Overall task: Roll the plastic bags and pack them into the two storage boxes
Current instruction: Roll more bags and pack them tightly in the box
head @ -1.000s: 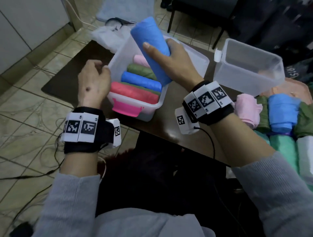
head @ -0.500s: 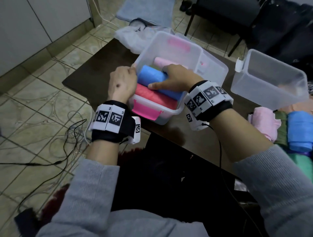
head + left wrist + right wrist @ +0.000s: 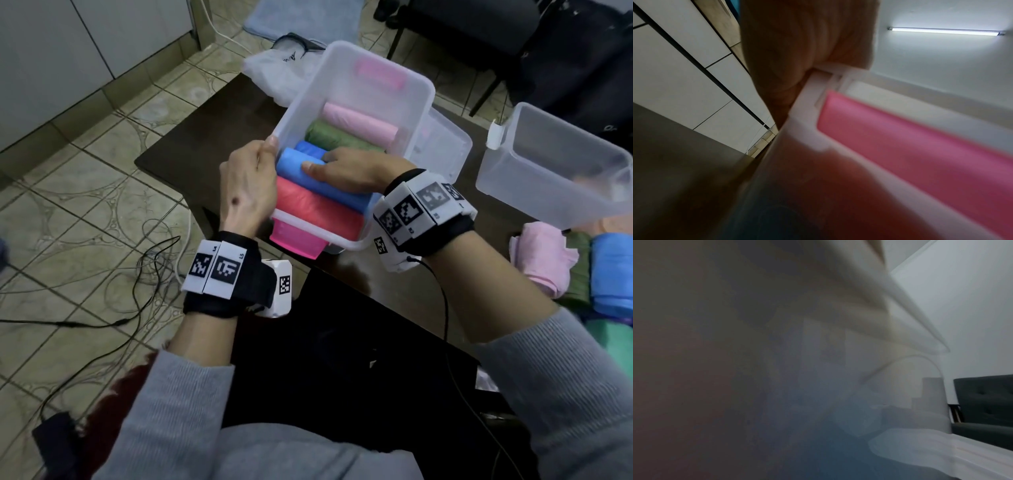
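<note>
A clear storage box (image 3: 301, 99) with pink handles stands on the dark table (image 3: 205, 144). In it lie a pink roll (image 3: 359, 120), a green roll (image 3: 339, 137), a blue one and a red roll (image 3: 318, 212). My right hand (image 3: 322, 163) holds another blue roll (image 3: 291, 166) down inside the box, thumb on its near side and fingers tucked behind it. My left hand (image 3: 263, 154) grips the box's left rim, thumb over the edge. In the left wrist view the left hand (image 3: 797, 56) sits against the box corner (image 3: 807, 113) above a pink handle (image 3: 900, 138). The right wrist view is blurred.
A second clear box (image 3: 534, 192) stands at the right, with little visible inside. Loose rolls lie near it: pink (image 3: 541, 260), green (image 3: 582, 274), blue (image 3: 613, 274). A lid (image 3: 445, 147) lies behind the first box. A white bag (image 3: 274, 72) is at the table's far end, and cables (image 3: 137, 274) run over the floor.
My right hand has brought the blue roll down from above the box and laid it inside beside the red roll. My left hand has moved onto the box's left rim.
</note>
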`<state>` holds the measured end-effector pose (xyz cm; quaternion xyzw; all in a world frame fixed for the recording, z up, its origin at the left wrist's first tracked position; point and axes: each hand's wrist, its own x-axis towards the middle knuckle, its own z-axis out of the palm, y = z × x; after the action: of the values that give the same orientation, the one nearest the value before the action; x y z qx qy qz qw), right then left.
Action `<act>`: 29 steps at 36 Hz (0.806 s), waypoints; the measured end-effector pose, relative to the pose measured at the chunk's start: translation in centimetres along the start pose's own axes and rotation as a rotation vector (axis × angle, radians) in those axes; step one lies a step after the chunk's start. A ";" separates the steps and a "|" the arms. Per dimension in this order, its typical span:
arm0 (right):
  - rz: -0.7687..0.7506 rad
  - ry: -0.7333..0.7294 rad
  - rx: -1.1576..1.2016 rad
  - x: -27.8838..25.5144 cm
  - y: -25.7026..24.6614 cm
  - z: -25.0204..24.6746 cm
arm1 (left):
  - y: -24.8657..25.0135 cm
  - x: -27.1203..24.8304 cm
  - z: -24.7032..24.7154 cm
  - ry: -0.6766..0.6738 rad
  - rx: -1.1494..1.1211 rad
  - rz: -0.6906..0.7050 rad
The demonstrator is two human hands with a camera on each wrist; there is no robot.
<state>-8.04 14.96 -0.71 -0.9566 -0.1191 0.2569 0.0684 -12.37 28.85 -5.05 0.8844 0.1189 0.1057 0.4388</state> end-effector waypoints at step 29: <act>-0.045 0.232 -0.123 -1.0 -1.1 4.9 | -0.2 -0.1 0.1 0.027 -0.040 0.036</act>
<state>-11.55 16.14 -4.23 -0.9794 -0.1474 0.1350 0.0286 -12.49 28.84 -5.33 0.8760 0.1067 0.1277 0.4526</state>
